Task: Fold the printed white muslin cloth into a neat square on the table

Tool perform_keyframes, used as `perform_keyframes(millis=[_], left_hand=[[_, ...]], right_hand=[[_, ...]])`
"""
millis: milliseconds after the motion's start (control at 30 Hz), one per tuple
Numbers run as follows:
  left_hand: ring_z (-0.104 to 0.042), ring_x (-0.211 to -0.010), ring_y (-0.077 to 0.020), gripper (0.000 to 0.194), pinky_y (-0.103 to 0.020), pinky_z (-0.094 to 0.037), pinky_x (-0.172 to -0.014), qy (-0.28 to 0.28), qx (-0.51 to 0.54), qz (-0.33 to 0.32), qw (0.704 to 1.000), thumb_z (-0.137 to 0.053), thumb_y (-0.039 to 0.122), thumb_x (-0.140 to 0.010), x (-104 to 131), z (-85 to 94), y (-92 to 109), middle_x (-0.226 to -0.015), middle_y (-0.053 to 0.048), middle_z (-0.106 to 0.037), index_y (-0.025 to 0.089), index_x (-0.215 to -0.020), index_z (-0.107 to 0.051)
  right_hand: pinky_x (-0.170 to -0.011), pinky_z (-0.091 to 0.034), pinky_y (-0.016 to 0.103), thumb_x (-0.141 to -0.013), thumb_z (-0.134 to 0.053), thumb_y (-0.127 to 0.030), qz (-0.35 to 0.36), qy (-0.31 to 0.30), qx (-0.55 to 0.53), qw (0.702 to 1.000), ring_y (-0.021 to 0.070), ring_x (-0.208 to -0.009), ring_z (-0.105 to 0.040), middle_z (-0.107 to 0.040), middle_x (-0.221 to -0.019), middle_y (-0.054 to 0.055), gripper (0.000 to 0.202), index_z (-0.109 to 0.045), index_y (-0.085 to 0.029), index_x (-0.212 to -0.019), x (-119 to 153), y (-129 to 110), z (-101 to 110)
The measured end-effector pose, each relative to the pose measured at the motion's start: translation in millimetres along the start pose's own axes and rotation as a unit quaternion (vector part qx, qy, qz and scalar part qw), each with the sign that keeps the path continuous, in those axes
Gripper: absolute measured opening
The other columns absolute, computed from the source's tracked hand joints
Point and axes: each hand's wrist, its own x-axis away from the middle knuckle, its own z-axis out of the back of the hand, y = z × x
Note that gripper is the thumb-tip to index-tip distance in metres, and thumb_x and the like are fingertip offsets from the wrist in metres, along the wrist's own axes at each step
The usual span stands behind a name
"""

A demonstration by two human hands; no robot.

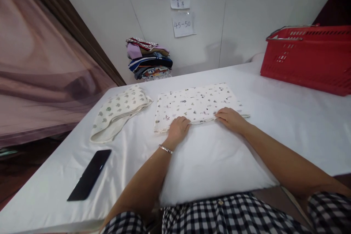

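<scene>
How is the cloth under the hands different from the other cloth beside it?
The printed cloth under the hands lies flat in a neat rectangle; the spotted cloth to its left is bunched and crooked. The printed cloth has tiny dark and coloured marks; the spotted cloth has bigger greenish blobs. The left hand and right hand press the printed cloth's near edge; nothing touches the spotted cloth. Both are cream and lie on the white table.

Both hands on a folded cloth

The left hand [178,128] and right hand [231,119] pressed the near edge of the printed cloth [196,104] on the white table [287,117]; a phone [90,174] lay left.
</scene>
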Motion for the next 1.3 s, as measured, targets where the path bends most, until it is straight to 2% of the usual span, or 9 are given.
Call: perform_keyframes(millis=[200,333,500,733,967,1200,1300], left_hand=[[-0.054,-0.089,-0.0201,0.017,-0.034,-0.042,-0.077,-0.006,-0.045,0.005,0.999,-0.045,0.024,-0.095,-1.7,1.0,3.7,-0.095,-0.005,-0.063,0.019,-0.094,-0.060],[-0.054,-0.089,-0.0201,0.018,-0.033,-0.041,-0.076,0.011,-0.078,0.016,0.997,-0.043,0.024,-0.096,-3.1,1.9,5.4,-0.095,-0.006,-0.062,0.019,-0.093,-0.060],[-0.055,-0.088,-0.0199,0.017,-0.033,-0.038,-0.075,0.002,-0.101,0.002,0.995,-0.045,0.023,-0.096,-3.9,2.4,5.1,-0.093,-0.006,-0.063,0.020,-0.091,-0.060],[-0.053,-0.088,-0.0202,0.020,-0.035,-0.037,-0.077,0.016,-0.124,-0.008,0.992,-0.043,0.023,-0.096,-4.1,3.7,5.1,-0.093,-0.006,-0.063,0.020,-0.091,-0.062],[-0.051,-0.086,-0.0200,0.019,-0.034,-0.036,-0.073,0.008,-0.136,-0.039,0.990,-0.049,0.016,-0.092,-2.4,-2.4,5.3,-0.086,-0.006,-0.061,0.019,-0.080,-0.062],[-0.050,-0.085,-0.0203,0.019,-0.035,-0.036,-0.073,0.038,-0.141,-0.038,0.989,-0.048,0.014,-0.092,-2.0,-1.0,4.5,-0.088,-0.007,-0.061,0.020,-0.083,-0.064],[-0.050,-0.085,-0.0205,0.021,-0.035,-0.035,-0.072,0.022,-0.153,-0.028,0.988,-0.048,0.013,-0.091,-3.5,-3.7,4.6,-0.084,-0.007,-0.060,0.019,-0.078,-0.063]], right_hand=[[-0.080,-0.048,0.039,-0.095,-0.040,-0.027,0.000,0.011,0.012,1.000,0.0240,-0.093,-0.059,-0.069,-0.100,0.011,0.032,-0.071,-0.019,-0.100,-0.3,-1.4,-2.6],[-0.080,-0.046,0.038,-0.096,-0.037,-0.027,-0.017,0.029,0.030,0.999,0.0240,-0.093,-0.059,-0.069,-0.101,0.011,0.034,-0.070,-0.019,-0.100,-1.0,-4.2,-3.1],[-0.080,-0.045,0.037,-0.095,-0.039,-0.027,-0.015,0.022,0.038,0.999,0.0234,-0.092,-0.059,-0.069,-0.101,0.010,0.033,-0.071,-0.019,-0.099,-1.1,-5.8,-5.0],[-0.081,-0.041,0.036,-0.097,-0.035,-0.027,-0.025,0.067,0.066,0.995,0.0225,-0.093,-0.057,-0.068,-0.102,0.011,0.036,-0.070,-0.018,-0.100,-0.2,-5.7,-8.8],[-0.081,-0.041,0.034,-0.094,-0.044,-0.022,-0.012,0.008,0.080,0.997,0.0213,-0.092,-0.057,-0.069,-0.100,0.008,0.028,-0.072,-0.021,-0.095,-0.3,-4.8,-9.9],[-0.081,-0.040,0.035,-0.094,-0.042,-0.022,-0.018,0.042,0.093,0.995,0.0223,-0.094,-0.057,-0.069,-0.101,0.010,0.031,-0.072,-0.020,-0.096,-0.4,-7.8,-10.5],[-0.080,-0.040,0.035,-0.094,-0.042,-0.022,-0.027,0.019,0.094,0.995,0.0220,-0.092,-0.057,-0.069,-0.099,0.009,0.030,-0.072,-0.020,-0.095,-2.1,-10.6,-10.1]])
